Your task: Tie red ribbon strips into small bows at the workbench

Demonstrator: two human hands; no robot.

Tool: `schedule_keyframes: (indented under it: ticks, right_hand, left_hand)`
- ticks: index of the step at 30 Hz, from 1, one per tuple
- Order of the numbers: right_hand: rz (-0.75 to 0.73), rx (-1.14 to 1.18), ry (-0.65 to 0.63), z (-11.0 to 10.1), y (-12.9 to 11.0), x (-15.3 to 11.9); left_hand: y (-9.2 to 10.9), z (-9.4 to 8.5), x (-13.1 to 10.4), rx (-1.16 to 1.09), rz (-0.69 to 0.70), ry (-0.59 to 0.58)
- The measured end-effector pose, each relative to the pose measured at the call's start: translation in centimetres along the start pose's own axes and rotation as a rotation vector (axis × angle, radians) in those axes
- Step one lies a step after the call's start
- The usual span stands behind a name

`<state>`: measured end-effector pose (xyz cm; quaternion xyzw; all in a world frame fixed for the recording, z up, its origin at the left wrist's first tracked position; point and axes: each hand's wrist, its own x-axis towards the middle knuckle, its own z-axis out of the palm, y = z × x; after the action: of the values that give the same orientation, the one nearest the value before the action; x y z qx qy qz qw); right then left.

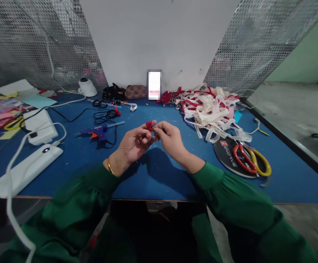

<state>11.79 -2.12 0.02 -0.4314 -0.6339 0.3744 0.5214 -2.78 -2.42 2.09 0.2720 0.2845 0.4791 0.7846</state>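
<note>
Between my two hands, just above the blue table, is a small red ribbon bow [149,125], partly hidden by fingers. My left hand [133,144], with a gold bangle at the wrist, pinches it from the left. On the other side, my right hand [170,138] has thumb and forefinger closed together at the bow's lower edge. Whatever fine piece those fingertips grip is too small to make out. To the left of my hands lies a blue glue gun [100,132] with an orange trigger.
Ribbon strips [209,109] are heaped at the back right. Red- and yellow-handled scissors [252,160] rest on a black disc [224,160]. At left are a white power bank [27,170], a power strip [41,126] and paper scraps [5,109]. A lit phone [154,84] stands against the wall.
</note>
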Motion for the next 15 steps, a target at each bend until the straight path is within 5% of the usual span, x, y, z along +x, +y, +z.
schedule_keyframes:
  ticks: [5, 11, 15]
  right_hand:
    - [0.075, 0.181, -0.108, -0.5, 0.4, 0.7]
    - [-0.318, -0.326, 0.245, -2.2, -0.6, 0.5]
    - [-0.577, -0.584, 0.142, -2.5, -1.4, 0.0]
  left_hand:
    - [0.2, -0.2, 0.1, 0.181, 0.073, -0.001]
    - [0.4, -0.2, 0.2, 0.39, 0.208, 0.014]
    - [0.2, -0.3, 0.2, 0.445, 0.27, -0.003]
